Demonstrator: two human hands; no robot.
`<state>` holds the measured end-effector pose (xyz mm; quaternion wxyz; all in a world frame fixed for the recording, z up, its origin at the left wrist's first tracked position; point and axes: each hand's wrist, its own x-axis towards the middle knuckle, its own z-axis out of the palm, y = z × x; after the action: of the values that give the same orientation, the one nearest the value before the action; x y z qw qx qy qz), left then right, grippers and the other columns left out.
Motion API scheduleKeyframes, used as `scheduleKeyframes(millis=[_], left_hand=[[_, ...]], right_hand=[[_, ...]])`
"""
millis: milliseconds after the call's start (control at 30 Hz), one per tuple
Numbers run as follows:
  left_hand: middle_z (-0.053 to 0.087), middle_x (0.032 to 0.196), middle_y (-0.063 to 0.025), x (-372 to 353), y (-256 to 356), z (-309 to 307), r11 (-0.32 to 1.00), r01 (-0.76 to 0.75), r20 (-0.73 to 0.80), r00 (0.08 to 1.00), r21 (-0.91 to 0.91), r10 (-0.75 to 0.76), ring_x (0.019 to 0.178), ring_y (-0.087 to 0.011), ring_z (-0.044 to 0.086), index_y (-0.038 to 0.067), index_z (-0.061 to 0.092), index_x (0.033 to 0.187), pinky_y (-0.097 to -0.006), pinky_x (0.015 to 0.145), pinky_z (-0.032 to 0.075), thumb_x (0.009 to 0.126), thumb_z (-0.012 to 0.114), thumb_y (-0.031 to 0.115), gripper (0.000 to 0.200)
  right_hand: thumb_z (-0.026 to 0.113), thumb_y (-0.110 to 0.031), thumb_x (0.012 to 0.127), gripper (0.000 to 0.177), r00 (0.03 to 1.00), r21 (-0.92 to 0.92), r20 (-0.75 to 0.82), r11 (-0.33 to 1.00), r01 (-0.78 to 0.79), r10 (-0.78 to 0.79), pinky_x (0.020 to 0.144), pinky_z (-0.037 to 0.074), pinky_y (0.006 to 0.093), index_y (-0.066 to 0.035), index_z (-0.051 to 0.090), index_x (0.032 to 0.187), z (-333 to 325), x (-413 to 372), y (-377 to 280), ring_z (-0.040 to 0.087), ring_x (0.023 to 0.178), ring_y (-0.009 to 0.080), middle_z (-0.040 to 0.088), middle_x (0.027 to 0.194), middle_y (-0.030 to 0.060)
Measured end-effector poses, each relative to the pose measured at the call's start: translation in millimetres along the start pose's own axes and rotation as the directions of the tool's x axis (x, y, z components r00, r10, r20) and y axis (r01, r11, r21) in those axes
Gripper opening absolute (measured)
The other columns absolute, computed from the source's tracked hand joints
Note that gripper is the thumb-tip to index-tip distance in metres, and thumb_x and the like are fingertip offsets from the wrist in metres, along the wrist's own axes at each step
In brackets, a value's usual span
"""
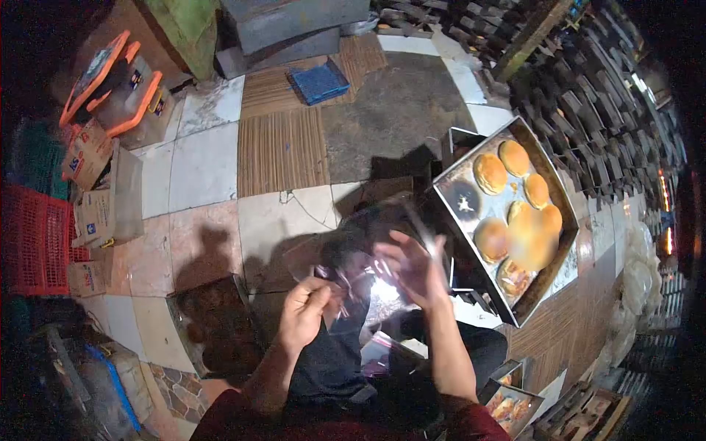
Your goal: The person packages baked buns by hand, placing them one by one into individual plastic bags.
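Over my lap, my left hand (305, 310) pinches the edge of a clear plastic bag (353, 283) between thumb and fingers. My right hand (418, 266) is at the other side of the bag, its fingers stretched out and apart, with the thin film overlapping it. Glare on the plastic blurs its outline. To the right of that hand is a metal baking tray (443, 211) of round golden buns (490, 173). One round spot on the tray is dark and bare, and part of the buns is blurred.
Below left lies a dark tray (190, 331) in shadow. A smaller tray (533, 404) with browned pieces sits at lower right. A red crate (40, 239) and cardboard boxes (92, 158) line the left side. A blue basket (320, 82) rests on the tiled floor ahead.
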<state>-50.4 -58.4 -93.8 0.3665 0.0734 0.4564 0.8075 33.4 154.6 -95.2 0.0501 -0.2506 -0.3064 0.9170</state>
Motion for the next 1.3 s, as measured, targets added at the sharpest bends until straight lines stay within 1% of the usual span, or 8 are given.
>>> scheduleKeyframes(millis=[200, 367, 433, 600, 1000, 1100, 1167, 1300], left_hand=[[0.062, 0.076, -0.0066, 32.9, 27.2, 3.6, 0.844, 0.037, -0.048, 0.999, 0.535, -0.014, 0.065, -0.009, 0.055, 0.0, 0.059, 0.084, -0.0223, 0.059, 0.045, 0.085, 0.057, 0.007, 0.008], [0.057, 0.067, -0.0038, 48.3, 3.2, -18.2, 0.517, -0.099, -0.018, 0.976, 0.85, 0.216, 0.059, -0.0089, 0.051, -0.001, 0.056, 0.077, -0.0244, 0.054, 0.043, 0.085, 0.058, 0.011, 0.014], [0.053, 0.062, -0.0017, 52.8, 7.8, -10.2, 0.582, 0.021, -0.289, 0.882, 0.813, 0.372, 0.055, -0.009, 0.048, 0.0, 0.054, 0.072, -0.0251, 0.051, 0.042, 0.085, 0.058, 0.013, 0.018], [0.057, 0.091, -0.014, 47.7, -21.7, -23.6, 0.878, 0.152, -0.496, 0.862, 0.454, 0.107, 0.077, -0.0208, 0.056, -0.002, 0.052, 0.099, -0.0315, 0.065, 0.047, 0.092, 0.042, 0.039, 0.044], [0.049, 0.101, -0.0238, -11.5, -63.8, -74.1, 0.159, 0.222, -0.27, 0.864, 0.962, 0.426, 0.095, -0.0326, 0.047, -0.01, 0.028, 0.125, -0.0472, 0.085, 0.038, 0.084, 0.055, 0.013, 0.054], [0.046, 0.105, -0.0217, 32.2, -43.5, -32.5, 0.2, 0.206, -0.28, 0.828, 0.958, 0.486, 0.091, -0.0303, 0.047, -0.006, 0.028, 0.126, -0.0452, 0.086, 0.037, 0.08, 0.059, 0.011, 0.058], [0.055, 0.097, -0.0131, 47.2, -37.0, -23.8, 0.996, -0.08, -0.744, 0.663, 0.041, 0.084, 0.068, -0.02, 0.057, 0.002, 0.039, 0.115, -0.028, 0.054, 0.048, 0.09, 0.05, 0.029, 0.039], [0.052, 0.096, -0.0146, 43.1, -28.0, -26.4, 0.857, 0.179, -0.477, 0.875, 0.483, 0.086, 0.079, -0.0233, 0.053, -0.004, 0.039, 0.115, -0.0354, 0.069, 0.044, 0.09, 0.044, 0.021, 0.035]], right_hand=[[0.05, -0.039, 0.088, 0.041, 0.975, -0.407, -0.124, 0.905, 0.119, -0.184, 0.071, 0.046, 0.0301, 0.001, 0.056, 0.097, 6.4, -25.1, -43.7, 0.057, 0.077, 0.0199, 0.058, 0.082, 0.0077], [0.061, -0.006, 0.077, 0.007, 0.529, -0.837, 0.363, -0.019, 0.547, -0.767, 0.061, 0.041, 0.0283, -0.002, 0.056, 0.073, 14.5, -8.9, -38.7, 0.05, 0.063, 0.0202, 0.048, 0.066, 0.0068], [0.057, -0.007, 0.079, 0.006, 0.413, -0.405, -0.197, 0.458, 0.791, -0.889, 0.067, 0.043, 0.0308, -0.002, 0.056, 0.081, 2.2, 19.3, -6.4, 0.051, 0.067, 0.0193, 0.051, 0.073, 0.0082], [0.057, -0.024, 0.084, 0.046, 0.845, -0.856, -0.516, 0.128, -0.502, -0.139, 0.086, 0.042, 0.0398, 0.003, 0.045, 0.118, -166.7, 111.7, 124.7, 0.054, 0.098, 0.037, 0.057, 0.101, 0.0244], [0.053, -0.019, 0.084, 0.049, 0.908, -0.951, 0.01, -0.285, -0.122, -0.419, 0.093, 0.038, 0.0392, 0.006, 0.039, 0.124, -307.6, 93.1, 223.7, 0.048, 0.109, 0.0382, 0.05, 0.113, 0.0289], [0.053, -0.018, 0.084, 0.048, 0.879, -0.914, 0.045, -0.376, -0.156, -0.475, 0.093, 0.038, 0.0386, 0.006, 0.039, 0.124, -307.9, 93.0, 223.7, 0.048, 0.109, 0.0379, 0.05, 0.114, 0.0291], [0.053, -0.018, 0.084, 0.048, 0.85, -0.872, 0.085, -0.451, -0.189, -0.52, 0.093, 0.038, 0.0382, 0.006, 0.04, 0.124, -305.2, 93.7, 222.2, 0.048, 0.11, 0.0377, 0.049, 0.115, 0.0293], [0.049, -0.01, 0.082, 0.012, 0.829, -0.563, -0.498, 0.822, -0.087, -0.254, 0.076, 0.041, 0.026, -0.003, 0.05, 0.092, -183.5, 92.7, 140.5, 0.051, 0.078, 0.0129, 0.054, 0.083, 0.0038]])
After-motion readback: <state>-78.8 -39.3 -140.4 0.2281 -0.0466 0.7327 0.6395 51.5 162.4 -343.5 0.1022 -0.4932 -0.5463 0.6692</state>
